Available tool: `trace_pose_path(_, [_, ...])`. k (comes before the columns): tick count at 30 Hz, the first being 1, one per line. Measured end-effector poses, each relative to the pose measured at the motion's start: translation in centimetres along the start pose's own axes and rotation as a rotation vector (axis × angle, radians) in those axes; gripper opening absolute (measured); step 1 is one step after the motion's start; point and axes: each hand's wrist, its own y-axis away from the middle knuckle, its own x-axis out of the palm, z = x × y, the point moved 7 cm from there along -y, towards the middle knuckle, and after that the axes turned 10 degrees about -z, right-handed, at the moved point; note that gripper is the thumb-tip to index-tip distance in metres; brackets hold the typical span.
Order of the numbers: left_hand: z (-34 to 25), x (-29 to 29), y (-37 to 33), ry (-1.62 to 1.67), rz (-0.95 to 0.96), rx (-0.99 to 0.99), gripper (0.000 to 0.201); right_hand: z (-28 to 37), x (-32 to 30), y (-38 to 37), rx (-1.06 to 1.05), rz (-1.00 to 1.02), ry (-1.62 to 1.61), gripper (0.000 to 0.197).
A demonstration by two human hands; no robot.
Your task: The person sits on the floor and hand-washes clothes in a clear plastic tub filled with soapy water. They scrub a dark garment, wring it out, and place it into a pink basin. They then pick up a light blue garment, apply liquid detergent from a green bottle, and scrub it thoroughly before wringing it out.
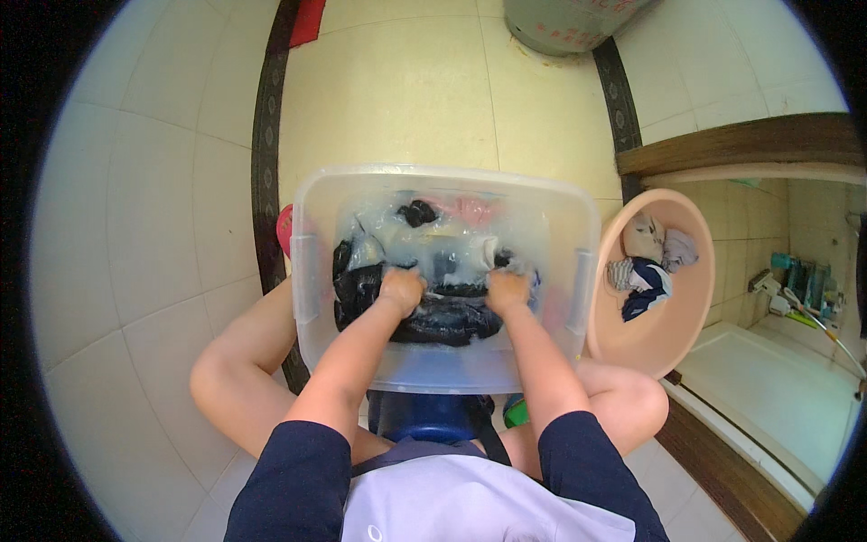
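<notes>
1. resting inside a translucent plastic tub [546, 206] at the middle of the frame, both of the person's hands meet a wet dark garment [447, 322] in cloudy, soapy water [390, 242].
2. the left grip [404, 289] lies left of the frame's middle, against the upper part of the garment; its fingers look curled, but the tips are hidden, so i cannot tell whether they pinch the cloth.
3. the right grip [508, 287] is just right of the middle, at the garment's right end, knuckles up; its fingertips are also hidden, and i cannot tell whether they pinch anything.
4. the dark garment spreads in glossy folds across the lower middle of the tub, below and between the two hands.
5. toward the tub's upper side lie a small black cloth [417, 213] and, to its right, a pink cloth [474, 211], both partly in the water.
6. at the right of the frame, just beside the tub, a peach basin [664, 339] holds a navy-and-white cloth [645, 291] and a pale lilac cloth [679, 249].
7. a grey-green cylinder [564, 25] stands at the upper right, on yellowish floor tiles [397, 99].
</notes>
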Motion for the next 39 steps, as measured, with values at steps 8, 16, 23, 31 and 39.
trace_pose_path(8, [0.5, -1.3, 1.0, 2.800, -0.139, -0.420, 0.040, 6.8, -9.4, 5.8, -0.031, -0.606, -0.840, 0.031])
trace_pose_path(16, [-4.0, -4.1, 2.8, 2.939, -0.026, 0.077, 0.029, 12.4, -15.9, 12.1, -0.143, -0.958, -0.899, 0.029])
trace_pose_path(23, [-5.5, -4.7, 6.4, 2.210, -0.593, -0.386, 0.038, 6.6, -14.3, 6.9, 0.201, -0.988, -0.979, 0.029])
trace_pose_path(31, [0.1, -11.0, 8.3, 0.698, -0.662, -0.490, 0.047, -2.2, -8.4, 1.8, 0.595, -0.512, -0.711, 0.040])
trace_pose_path(39, [0.8, -2.6, 2.3, 0.075, -0.230, -0.057, 0.043, 6.7, 0.3, 3.0, -0.116, 0.093, -0.297, 0.044])
